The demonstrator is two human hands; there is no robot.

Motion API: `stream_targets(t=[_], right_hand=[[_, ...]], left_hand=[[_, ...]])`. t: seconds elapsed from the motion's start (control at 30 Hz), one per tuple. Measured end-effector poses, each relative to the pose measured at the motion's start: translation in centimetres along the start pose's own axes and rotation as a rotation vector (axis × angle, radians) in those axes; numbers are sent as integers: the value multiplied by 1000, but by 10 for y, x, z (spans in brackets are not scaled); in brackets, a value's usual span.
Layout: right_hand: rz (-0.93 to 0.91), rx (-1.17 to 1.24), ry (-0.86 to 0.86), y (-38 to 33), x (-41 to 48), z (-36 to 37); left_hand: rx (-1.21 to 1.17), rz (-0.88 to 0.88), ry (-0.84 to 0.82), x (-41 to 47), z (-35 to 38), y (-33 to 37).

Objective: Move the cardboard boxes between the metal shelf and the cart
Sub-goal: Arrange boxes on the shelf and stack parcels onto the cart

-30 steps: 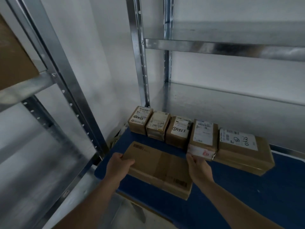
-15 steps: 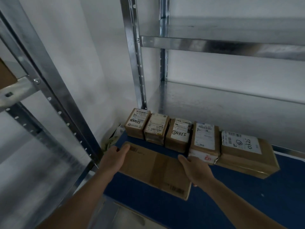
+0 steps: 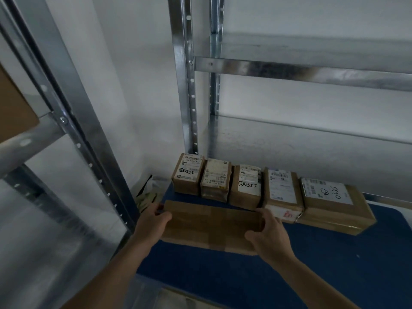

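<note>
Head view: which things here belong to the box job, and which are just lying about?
Job: long box, gripped by left hand and right hand; row of five labelled boxes; blue cart top; metal shelf.
Lying about: crumpled bag in the corner; brown board at far left.

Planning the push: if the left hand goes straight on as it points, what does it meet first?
Probably the leftmost small box in the back row; the left hand grips the flat box just short of it, though depth is unclear.
</note>
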State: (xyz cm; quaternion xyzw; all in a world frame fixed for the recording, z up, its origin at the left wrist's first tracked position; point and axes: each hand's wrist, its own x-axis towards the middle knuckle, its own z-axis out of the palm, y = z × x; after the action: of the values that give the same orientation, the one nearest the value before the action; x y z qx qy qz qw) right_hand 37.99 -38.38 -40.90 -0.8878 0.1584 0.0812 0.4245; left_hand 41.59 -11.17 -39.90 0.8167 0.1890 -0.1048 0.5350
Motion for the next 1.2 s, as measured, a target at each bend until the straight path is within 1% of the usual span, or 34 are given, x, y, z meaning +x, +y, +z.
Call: stream_targets(t=[0.13,0.2,0.33,0.43,0.57,0.67,0.73,0.87,1.0,1.2], right_hand=[[54,64,-32,0,1,0],[50,85,-23,-3,3,1],[-58,81,95,-5,-1,6],[-111,34,124,-6,-5,13],[-79,-2,92,4,-5,23],[-69,-18,-13,6,-5,26],[-99,-21,-45,4,-4,26],[-132,-54,-28,7,1,30],[-131,-13,8,6,9,36],[-138,-22,27,4,21,42]], left_hand=[[7,25,-150,5,-3,3],[45,57,-168,9,-5,6],[91,114,-58,18,-9,5],[99,131,-32,20,-10,-1],[155,160,-46,22,-9,-11],[204,201,-87,24,-9,-20],[221,224,-86,28,-8,-25],[231,237,-65,35,-4,-24],[230,253,-50,42,-3,-20],[232,250,-26,50,-3,-15]])
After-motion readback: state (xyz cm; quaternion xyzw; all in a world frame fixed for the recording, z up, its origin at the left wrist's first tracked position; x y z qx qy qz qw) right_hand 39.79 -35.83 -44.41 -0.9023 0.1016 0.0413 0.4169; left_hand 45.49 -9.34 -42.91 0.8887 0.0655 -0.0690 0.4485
